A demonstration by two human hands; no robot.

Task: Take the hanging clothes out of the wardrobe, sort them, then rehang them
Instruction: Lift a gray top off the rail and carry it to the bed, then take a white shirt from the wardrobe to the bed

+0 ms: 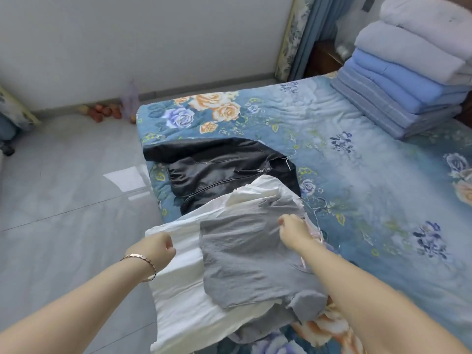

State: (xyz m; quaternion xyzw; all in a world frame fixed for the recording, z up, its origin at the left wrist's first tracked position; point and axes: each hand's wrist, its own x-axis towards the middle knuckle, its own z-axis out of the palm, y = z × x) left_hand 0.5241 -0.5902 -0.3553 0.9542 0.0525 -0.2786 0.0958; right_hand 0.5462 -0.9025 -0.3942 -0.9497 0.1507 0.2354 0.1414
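Both forearms enter from 6 o'clock, bare, a rose-gold bracelet [143, 264] on the left wrist. Left hand [159, 247], at 7 o'clock of centre, fingers curled tight, pinches the left edge of a white garment [178, 302] and holds that edge lifted. Right hand [293, 231], at 5 o'clock, fingers also curled, grips the upper right edge of a grey top [242, 254]; cannot tell whether it also holds the pink hanger [316, 235] that shows just beside the wrist. Grey top lies flat on the white garment, creased, with its lower end bunched near the right forearm. Both garments lie across the near corner of the bed [357, 149], and the white one hangs over the bed's left side above the floor [63, 200]. Just beyond them, at centre, a black leather jacket [222, 169] lies spread on the floral blue quilt, zipped, collar toward 3 o'clock, the wire hook of its hanger [291, 154] sticking out of the collar. White garment overlaps the jacket's near edge. Stack of folded blankets [408, 85] at 2 o'clock on the far end of the bed, blue below, pale grey and white on top. Blue curtain [304, 34] at 1 o'clock. Reddish fruit [104, 112] on the floor against the wall at 10 o'clock.
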